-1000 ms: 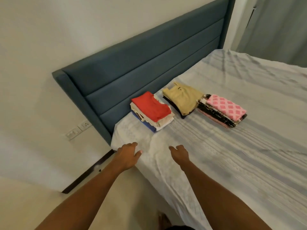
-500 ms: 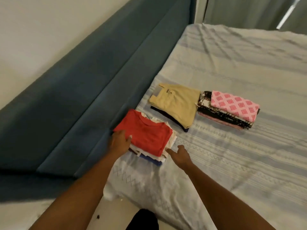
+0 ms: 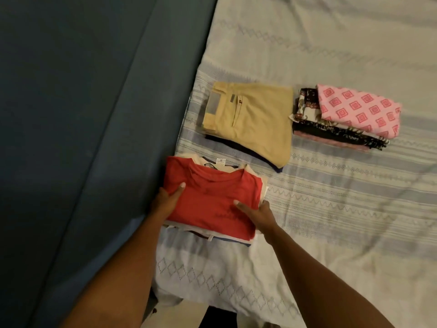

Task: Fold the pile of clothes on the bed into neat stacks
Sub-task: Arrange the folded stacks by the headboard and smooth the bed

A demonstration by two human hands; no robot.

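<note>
Red top: a red folded jersey T-shirt point(image 3: 208, 197) crowns the pile of folded garments point(image 3: 212, 236) at the near corner of the striped white-and-blue woven bedsheet point(image 3: 343, 209); the dark teal padded headboard point(image 3: 94, 114) runs alongside
Left hand: the left hand point(image 3: 165, 202) clasps the pile's left edge; thumb flat on the red cloth, fingers tucked out of sight below
Right hand: the right hand point(image 3: 257, 214) clasps the right edge likewise; thumb on top, fingers hidden at the side
Other stacks: tan folded twill trousers point(image 3: 255, 119) just beyond; pink diamond-print folded cloth point(image 3: 359, 112) beside them
Change: half a second ago the right hand lay open short of the pile; both thumbs have since come onto the red shirt
</note>
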